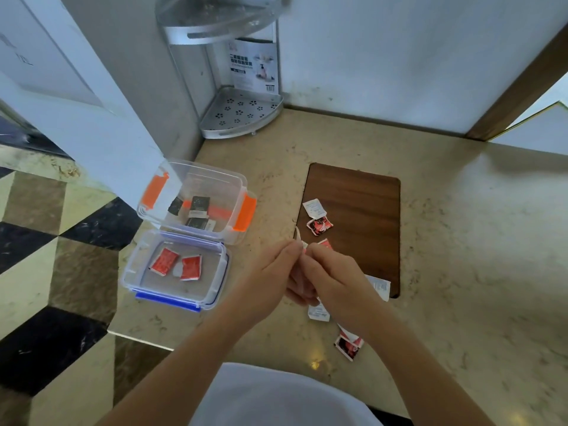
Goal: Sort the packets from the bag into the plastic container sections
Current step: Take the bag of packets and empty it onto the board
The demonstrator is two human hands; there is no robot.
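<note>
My two bare forearms reach forward from the bottom of the view and meet over the beige stone table (445, 241). My left hand (270, 272) and my right hand (335, 281) are pressed together, knuckles up, fingers curled inward. The fingers of both pinch the same small thing between them, a whitish strip with a bit of red showing at the tips (302, 245); most of it is hidden by my hands, so I cannot tell whether it is a packet or the bag.

To the left, near the table edge, sit two clear plastic containers touching each other. The farther one with orange clips (246, 210) holds a few black packets (198, 206). The nearer one with blue clips (167, 298) holds two red packets (164, 261) lying flat side by side.

Loose packets lie around my hands: a white one (313, 207) and a red one (319, 226) on the dark wooden board (362, 210) set in the table, a white one (381, 285) at the board's near edge by my right hand, another white one (318, 312) under my wrists, and a red one (349, 345) beside my right forearm.

A metal corner shelf (239, 115) stands in the far corner against the wall.
</note>
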